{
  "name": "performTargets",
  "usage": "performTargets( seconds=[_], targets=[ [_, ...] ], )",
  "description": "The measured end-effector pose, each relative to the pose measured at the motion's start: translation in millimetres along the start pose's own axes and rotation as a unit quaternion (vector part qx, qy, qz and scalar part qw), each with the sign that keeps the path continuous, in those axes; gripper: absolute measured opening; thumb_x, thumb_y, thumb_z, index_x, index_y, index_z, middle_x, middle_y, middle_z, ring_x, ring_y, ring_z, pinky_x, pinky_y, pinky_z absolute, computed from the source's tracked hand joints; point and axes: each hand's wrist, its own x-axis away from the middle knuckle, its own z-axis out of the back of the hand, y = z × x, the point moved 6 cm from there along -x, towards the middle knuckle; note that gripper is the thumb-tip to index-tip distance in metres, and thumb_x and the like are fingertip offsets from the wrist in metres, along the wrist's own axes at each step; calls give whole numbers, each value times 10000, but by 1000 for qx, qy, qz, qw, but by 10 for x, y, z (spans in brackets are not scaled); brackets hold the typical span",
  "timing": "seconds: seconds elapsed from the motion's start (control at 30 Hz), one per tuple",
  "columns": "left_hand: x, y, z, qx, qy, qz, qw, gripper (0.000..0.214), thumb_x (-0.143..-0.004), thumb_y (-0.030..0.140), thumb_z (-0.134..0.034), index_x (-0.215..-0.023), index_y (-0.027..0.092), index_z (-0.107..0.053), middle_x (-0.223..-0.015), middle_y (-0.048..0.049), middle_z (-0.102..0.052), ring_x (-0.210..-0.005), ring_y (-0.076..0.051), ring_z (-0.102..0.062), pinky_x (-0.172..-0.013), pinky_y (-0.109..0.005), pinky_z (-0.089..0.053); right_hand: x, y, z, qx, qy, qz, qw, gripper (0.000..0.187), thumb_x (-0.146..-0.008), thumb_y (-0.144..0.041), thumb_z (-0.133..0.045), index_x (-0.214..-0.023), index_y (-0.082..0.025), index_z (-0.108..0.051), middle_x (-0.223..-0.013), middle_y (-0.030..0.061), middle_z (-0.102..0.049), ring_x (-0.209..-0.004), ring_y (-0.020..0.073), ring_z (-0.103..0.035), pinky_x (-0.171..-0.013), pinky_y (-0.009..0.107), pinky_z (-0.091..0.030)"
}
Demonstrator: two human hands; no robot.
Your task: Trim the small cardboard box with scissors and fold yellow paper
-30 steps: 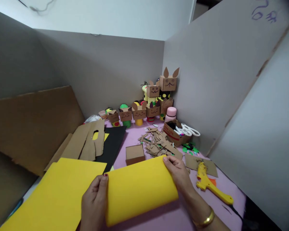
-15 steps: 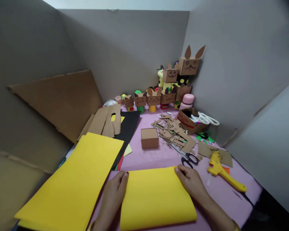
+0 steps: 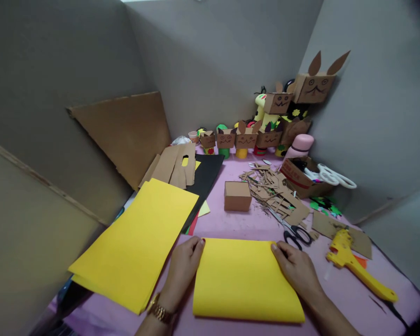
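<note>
A yellow craft sheet (image 3: 245, 280) lies over the table in front of me, bent back on itself with a rounded fold along the near side. At its far left corner, my left hand (image 3: 187, 259) pinches the edge between thumb and curled fingers; a gold watch is on that wrist. My right hand (image 3: 296, 266) grips the far right corner in the same way, thumb on top. Just beyond the sheet stands a small closed cardboard box (image 3: 238, 196). Black-handled scissors (image 3: 296, 235) lie past my right hand, partly against cardboard scraps (image 3: 276, 191).
More yellow sheets (image 3: 136, 242) are stacked at left, near black sheets (image 3: 210, 170) and cardboard pieces (image 3: 173, 163). A yellow glue gun (image 3: 357, 268) rests at right. Behind are a box of tools (image 3: 303, 179), a pink bottle (image 3: 301, 144) and several cardboard animal figures (image 3: 247, 137). Grey panels enclose the table.
The view has swung left, so everything sits further right in the picture. Both hands keep hold of the folded yellow sheet, with little other movement.
</note>
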Motion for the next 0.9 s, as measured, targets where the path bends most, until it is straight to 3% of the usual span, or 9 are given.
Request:
performTargets(
  seconds=[0.33,0.47,0.67,0.77,0.83,0.9],
  targets=[
    [-4,116,-21,-204,-24,-38,978,292,-905,264,-333,-704,204,-536,-734,-69,-676,-675,-215,-630,-581,-293,-322,11,-122,-21,177,7,31,984,326,-936,-343,-339,-773,-228,-597,-727,38,-712,-662,212,-656,-515,262,-252],
    [14,139,-46,-242,-31,-57,968,291,-922,260,-309,-743,204,-532,-749,-65,-671,-688,-216,-633,-582,-293,-348,14,-186,-14,203,7,35,979,278,-928,-293,-375,-794,-222,-608,-803,45,-725,-673,208,-662,-505,266,-220],
    [-3,136,-86,-261,-9,-88,961,251,-934,228,-303,-910,168,-546,-858,-89,-633,-792,-228,-605,-649,-315,-410,-3,-176,18,206,14,13,978,268,-919,-318,-417,-762,-214,-608,-719,47,-716,-633,189,-651,-489,265,-195],
    [4,292,-125,-262,-8,-188,946,283,-900,125,-354,-1108,180,-539,-1013,-105,-595,-892,-235,-564,-734,-348,-430,-20,-151,25,200,10,-1,980,278,-914,-340,-429,-730,-217,-598,-684,39,-711,-631,193,-653,-489,260,-180],
    [42,439,-189,-246,-48,-279,927,359,-878,75,-391,-1162,243,-533,-1084,-82,-581,-949,-221,-542,-797,-354,-428,-28,-143,25,195,8,-3,981,284,-913,-345,-429,-719,-217,-592,-680,32,-710,-634,192,-655,-492,258,-174],
    [75,544,-262,-229,-100,-329,911,352,-877,73,-421,-1142,268,-547,-1096,-56,-586,-976,-200,-533,-845,-343,-421,-30,-144,25,191,10,1,982,287,-915,-344,-426,-717,-216,-590,-684,28,-711,-640,191,-656,-495,256,-175]
  ],
)
